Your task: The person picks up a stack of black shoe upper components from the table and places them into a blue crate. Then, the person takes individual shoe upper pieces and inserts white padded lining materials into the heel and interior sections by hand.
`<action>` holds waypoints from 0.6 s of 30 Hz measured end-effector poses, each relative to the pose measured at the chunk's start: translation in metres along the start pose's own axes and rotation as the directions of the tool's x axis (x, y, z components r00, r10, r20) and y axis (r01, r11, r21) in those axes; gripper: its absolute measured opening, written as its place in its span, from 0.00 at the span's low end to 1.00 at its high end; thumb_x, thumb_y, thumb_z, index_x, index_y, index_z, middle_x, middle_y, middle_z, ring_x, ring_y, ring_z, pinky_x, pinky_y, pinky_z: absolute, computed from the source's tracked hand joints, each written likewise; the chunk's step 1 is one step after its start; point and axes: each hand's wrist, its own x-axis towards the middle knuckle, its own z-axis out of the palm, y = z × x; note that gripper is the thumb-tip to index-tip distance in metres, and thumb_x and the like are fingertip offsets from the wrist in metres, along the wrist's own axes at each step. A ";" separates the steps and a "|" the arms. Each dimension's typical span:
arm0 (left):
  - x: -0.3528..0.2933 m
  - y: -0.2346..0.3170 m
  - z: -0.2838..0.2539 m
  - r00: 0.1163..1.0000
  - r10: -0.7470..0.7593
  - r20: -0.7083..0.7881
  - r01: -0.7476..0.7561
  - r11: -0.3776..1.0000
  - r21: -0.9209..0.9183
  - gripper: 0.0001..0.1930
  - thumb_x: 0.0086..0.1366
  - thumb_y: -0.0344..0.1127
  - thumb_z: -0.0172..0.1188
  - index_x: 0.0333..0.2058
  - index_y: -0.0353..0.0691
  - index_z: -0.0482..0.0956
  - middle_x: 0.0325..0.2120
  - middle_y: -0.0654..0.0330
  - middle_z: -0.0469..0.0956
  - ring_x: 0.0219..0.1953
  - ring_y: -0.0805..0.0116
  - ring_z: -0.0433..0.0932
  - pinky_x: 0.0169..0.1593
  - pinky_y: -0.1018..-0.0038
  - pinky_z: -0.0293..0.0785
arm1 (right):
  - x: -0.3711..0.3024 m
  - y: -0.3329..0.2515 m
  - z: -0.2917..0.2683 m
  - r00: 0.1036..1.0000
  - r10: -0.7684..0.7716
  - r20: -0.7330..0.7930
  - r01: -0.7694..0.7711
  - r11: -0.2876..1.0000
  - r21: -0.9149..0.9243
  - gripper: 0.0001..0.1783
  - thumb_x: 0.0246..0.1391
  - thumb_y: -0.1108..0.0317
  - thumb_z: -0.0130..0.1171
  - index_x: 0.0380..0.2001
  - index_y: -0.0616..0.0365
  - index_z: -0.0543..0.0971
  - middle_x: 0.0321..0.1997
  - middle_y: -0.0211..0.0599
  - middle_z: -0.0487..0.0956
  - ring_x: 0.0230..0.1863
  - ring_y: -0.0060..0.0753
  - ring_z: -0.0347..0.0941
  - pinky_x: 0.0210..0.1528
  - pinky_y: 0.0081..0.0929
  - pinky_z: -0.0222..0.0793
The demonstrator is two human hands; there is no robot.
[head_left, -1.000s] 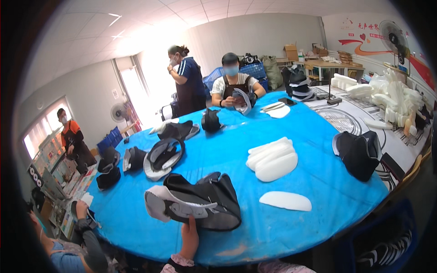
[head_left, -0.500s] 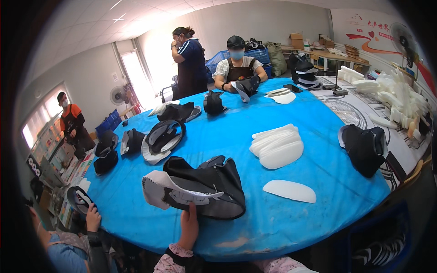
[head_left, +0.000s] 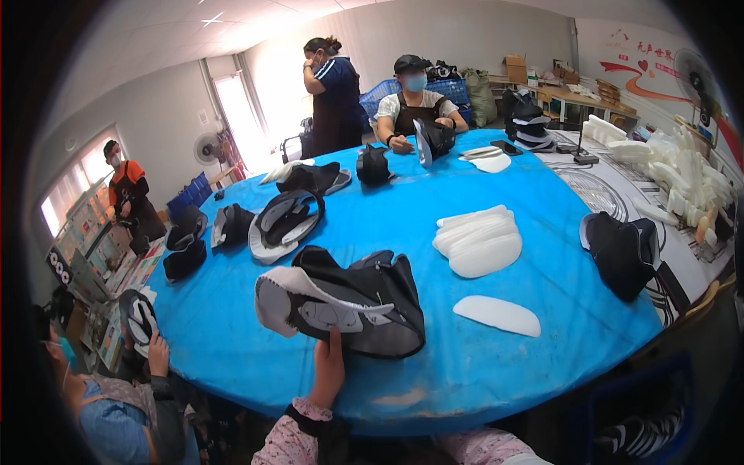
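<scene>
My left hand (head_left: pixel 328 370) reaches up over the near edge of the blue round table (head_left: pixel 232 341) and grips the front rim of a black padded shoe upper with a grey-white lining (head_left: pixel 341 302). The upper lies on top of more black pieces in a small pile. My pink patterned sleeve (head_left: pixel 298 438) comes in from the lower edge. Only the right sleeve (head_left: pixel 484 451) shows at the bottom; my right hand is out of sight. A single white foam insert (head_left: pixel 497 315) lies to the right of the pile.
A stack of white foam inserts (head_left: pixel 479 242) lies mid-table, with black uppers (head_left: pixel 622 252) at the right edge and others (head_left: pixel 283 221) further back. A co-worker at lower left holds a black-and-white piece (head_left: pixel 139 319). Two people (head_left: pixel 411 101) are at the far side.
My left hand has stayed on the black upper's front rim. My view has tipped slightly downward and closer. The co-worker at lower left has raised their piece.
</scene>
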 end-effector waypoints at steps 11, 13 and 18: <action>0.002 0.013 -0.003 0.994 -0.103 0.046 0.097 0.987 0.126 0.20 0.67 0.44 0.43 0.37 0.27 0.71 0.28 0.53 0.74 0.30 0.70 0.67 0.37 0.73 0.65 | -0.203 -0.243 -0.118 0.629 -0.721 0.292 0.491 0.659 0.570 0.17 0.59 0.61 0.45 0.44 0.62 0.71 0.42 0.41 0.73 0.45 0.36 0.69 0.49 0.25 0.62; 0.008 0.002 0.000 0.999 0.044 -0.017 -0.041 0.991 0.130 0.22 0.66 0.46 0.44 0.36 0.26 0.71 0.26 0.50 0.74 0.28 0.66 0.67 0.36 0.72 0.65 | -0.242 -0.280 -0.155 0.549 -0.832 0.083 0.594 0.459 0.661 0.16 0.59 0.65 0.45 0.47 0.62 0.71 0.50 0.42 0.68 0.51 0.36 0.64 0.53 0.29 0.58; 0.012 0.003 0.003 0.992 0.126 -0.033 -0.120 0.984 0.131 0.22 0.66 0.46 0.44 0.37 0.27 0.71 0.26 0.50 0.73 0.27 0.64 0.65 0.35 0.71 0.64 | -0.293 -0.322 -0.186 0.327 -0.945 -0.017 0.756 0.251 0.604 0.21 0.58 0.59 0.47 0.43 0.68 0.74 0.51 0.53 0.68 0.46 0.44 0.68 0.45 0.28 0.64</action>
